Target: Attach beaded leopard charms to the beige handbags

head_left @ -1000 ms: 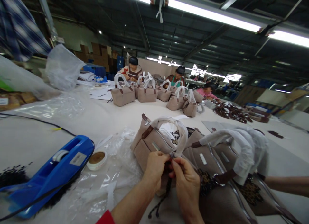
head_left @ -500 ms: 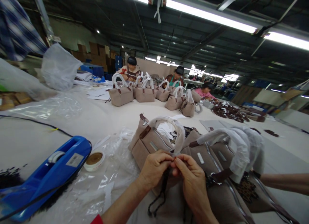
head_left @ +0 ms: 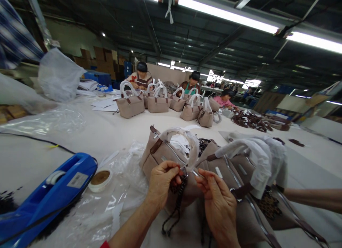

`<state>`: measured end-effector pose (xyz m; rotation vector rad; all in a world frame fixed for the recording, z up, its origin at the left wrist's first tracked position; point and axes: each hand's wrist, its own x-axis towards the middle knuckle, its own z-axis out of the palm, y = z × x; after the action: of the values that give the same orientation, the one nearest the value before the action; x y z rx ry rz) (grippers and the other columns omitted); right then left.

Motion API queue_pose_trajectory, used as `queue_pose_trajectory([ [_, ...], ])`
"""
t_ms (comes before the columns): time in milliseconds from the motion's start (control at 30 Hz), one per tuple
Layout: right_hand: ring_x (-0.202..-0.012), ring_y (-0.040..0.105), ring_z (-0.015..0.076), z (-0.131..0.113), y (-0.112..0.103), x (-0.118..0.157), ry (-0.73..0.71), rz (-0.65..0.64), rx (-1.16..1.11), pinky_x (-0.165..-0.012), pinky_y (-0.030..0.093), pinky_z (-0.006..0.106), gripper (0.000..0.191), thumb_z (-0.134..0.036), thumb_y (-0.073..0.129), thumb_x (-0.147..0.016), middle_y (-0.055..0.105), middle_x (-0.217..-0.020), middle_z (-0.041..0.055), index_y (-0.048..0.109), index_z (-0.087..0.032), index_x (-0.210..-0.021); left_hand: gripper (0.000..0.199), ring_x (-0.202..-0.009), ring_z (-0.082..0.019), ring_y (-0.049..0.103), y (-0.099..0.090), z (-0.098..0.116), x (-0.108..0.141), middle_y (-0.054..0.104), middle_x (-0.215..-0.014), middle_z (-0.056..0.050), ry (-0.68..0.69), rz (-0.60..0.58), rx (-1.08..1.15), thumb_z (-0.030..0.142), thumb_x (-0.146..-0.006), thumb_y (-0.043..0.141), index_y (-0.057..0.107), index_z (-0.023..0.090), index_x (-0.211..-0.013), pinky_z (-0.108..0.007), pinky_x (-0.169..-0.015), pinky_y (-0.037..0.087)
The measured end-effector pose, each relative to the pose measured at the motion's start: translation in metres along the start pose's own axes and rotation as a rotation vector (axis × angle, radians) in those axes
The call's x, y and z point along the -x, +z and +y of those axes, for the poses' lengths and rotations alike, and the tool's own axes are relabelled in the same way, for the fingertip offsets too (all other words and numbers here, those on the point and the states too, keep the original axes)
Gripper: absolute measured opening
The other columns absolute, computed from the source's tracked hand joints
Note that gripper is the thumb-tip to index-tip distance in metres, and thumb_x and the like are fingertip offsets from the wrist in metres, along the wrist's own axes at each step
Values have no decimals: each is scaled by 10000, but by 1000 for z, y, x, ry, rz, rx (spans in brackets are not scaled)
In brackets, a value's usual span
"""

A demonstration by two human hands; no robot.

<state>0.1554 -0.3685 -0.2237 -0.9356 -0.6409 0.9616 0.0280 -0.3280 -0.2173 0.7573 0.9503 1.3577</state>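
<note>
My left hand (head_left: 163, 180) is closed in a pinch on a dark braided cord (head_left: 177, 201), whose looped ends hang in front of a beige handbag (head_left: 157, 152). A small shiny piece shows at its fingertips, by the wrapped handle (head_left: 196, 144). To the right, my right hand (head_left: 217, 198) has thumb and fingers brought together near a silvery strip; what they hold, if anything, I cannot make out. More beige handbags (head_left: 253, 212) with white-wrapped handles lie against that hand's right side.
A blue tape dispenser (head_left: 69, 184) and a tape roll (head_left: 99, 180) lie left, beside crumpled clear plastic (head_left: 123, 184). Several handbags (head_left: 159, 104) stand further back, before seated people. Another person's forearm (head_left: 315, 198) reaches in from the right. Brown straps (head_left: 251, 120) are heaped at back right.
My hands were together at the fingertips by the bag's handle. Now they are apart, the left shifted slightly left with the cord, the right opened a gap beside it.
</note>
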Motion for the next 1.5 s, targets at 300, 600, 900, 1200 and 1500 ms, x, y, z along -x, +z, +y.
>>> queue_pose_trajectory([
  [300,-563,611,126,-2,1,3,39,-64,321,-522,506,211,312,-420,721,-631,691,-686,26,712,-159,-801,129,-390,-70,480,-7,11,-6,594,-474,34,85,-14,-205,255,-587,658,612,146,-637,-169,-404,351],
  [600,-585,618,133,-2,12,-2,-43,-276,568,-509,513,228,226,-349,593,-731,673,-908,70,714,-166,-784,197,-793,-163,616,0,5,-6,689,-866,-31,369,-247,-849,125,-665,485,667,196,-636,-268,-753,449],
  [900,-577,594,112,-6,16,-13,-33,-168,403,-532,488,219,181,-321,674,-669,684,-821,37,728,-175,-762,163,-701,-146,619,10,23,-26,695,-678,10,331,-336,-721,109,-592,563,693,206,-574,-227,-687,439],
  [1200,-530,534,94,-14,18,-20,-32,-204,244,-525,426,228,199,-317,693,-682,675,-654,11,725,-169,-811,46,-694,-128,595,19,40,-25,673,-675,7,207,-243,-383,168,-514,663,676,161,-558,-203,-660,446],
  [1500,-445,502,91,-22,8,-10,81,-368,420,-460,388,199,276,-407,616,-744,661,-540,15,650,-134,-766,129,-315,-21,296,2,24,-20,472,-400,71,41,-294,-312,232,-580,676,663,130,-658,-171,-327,172],
])
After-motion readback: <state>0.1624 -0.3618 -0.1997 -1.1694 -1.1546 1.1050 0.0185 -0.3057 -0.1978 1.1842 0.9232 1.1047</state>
